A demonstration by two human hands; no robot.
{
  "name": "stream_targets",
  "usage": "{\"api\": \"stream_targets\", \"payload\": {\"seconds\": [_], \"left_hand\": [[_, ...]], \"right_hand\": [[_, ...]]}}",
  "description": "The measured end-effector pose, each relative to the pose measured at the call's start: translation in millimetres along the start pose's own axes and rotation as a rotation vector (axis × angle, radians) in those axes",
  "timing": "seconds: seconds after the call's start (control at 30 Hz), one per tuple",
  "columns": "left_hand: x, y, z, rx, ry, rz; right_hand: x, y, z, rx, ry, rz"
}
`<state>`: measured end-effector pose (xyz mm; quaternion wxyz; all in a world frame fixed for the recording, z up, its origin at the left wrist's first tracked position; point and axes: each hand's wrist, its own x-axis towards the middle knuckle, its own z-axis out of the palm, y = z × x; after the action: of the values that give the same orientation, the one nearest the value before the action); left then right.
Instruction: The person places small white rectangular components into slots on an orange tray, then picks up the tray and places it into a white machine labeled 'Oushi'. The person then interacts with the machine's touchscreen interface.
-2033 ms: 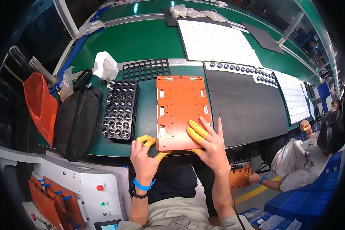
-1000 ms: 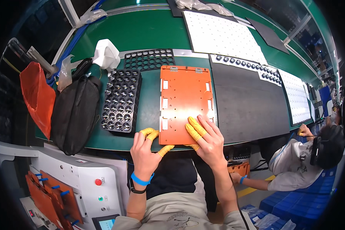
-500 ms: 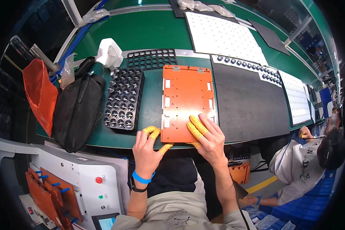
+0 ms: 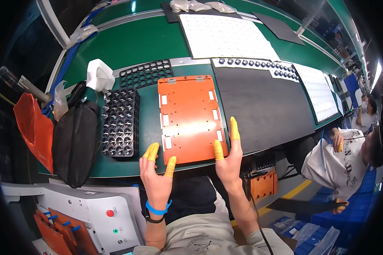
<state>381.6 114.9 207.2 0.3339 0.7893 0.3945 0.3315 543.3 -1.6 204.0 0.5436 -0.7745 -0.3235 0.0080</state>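
Observation:
An orange flat fixture plate [image 4: 190, 114], with small metal hinges at its far end and pale inserts along both sides, lies at the table's near edge. By its lower left corner my left hand [image 4: 156, 176] is spread, the thumb at the near edge and the fingers just left of the corner. My right hand [image 4: 230, 163] is at the lower right corner. Its thumb rests over the plate, while the stretched fingers point forward along the right side. Both hands wear yellow finger cots. Whether either hand bears on the plate, I cannot tell.
Left of the plate stands a black tray of round lenses [image 4: 120, 123], beside a black bag [image 4: 75, 144] and an orange-red bag [image 4: 34, 127]. A perforated black tray [image 4: 144, 73] lies behind. To the right are a dark mat [image 4: 259, 110] and white sheets [image 4: 225, 36]. A co-worker [image 4: 336, 165] sits at right.
My right hand has gone from lying on the plate to its right edge, fingers now straighter. My left hand's fingers have spread. The whole view has shifted. The co-worker's hand now holds a dark sheet.

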Motion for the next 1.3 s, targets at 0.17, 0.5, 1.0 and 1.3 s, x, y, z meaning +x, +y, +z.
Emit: {"api": "stream_targets", "payload": {"seconds": [0.17,0.5,1.0,1.3], "left_hand": [[-4.0,8.5,2.0,0.014,0.036,-0.085],[-2.8,-0.5,0.8,0.071,0.023,0.062],[-6.6,-0.6,0.4,0.045,0.028,0.061],[-17.4,1.7,1.4,-0.633,-0.050,-0.202]], "right_hand": [[-14.7,-7.4,-1.2,-0.360,-0.022,-0.011],[-8.2,4.6,-16.6,-0.211,-0.100,-0.031],[-0.3,2.6,-32.7,0.339,-0.256,0.339],[19.1,15.9,-34.5,0.962,-0.495,0.704]]}}
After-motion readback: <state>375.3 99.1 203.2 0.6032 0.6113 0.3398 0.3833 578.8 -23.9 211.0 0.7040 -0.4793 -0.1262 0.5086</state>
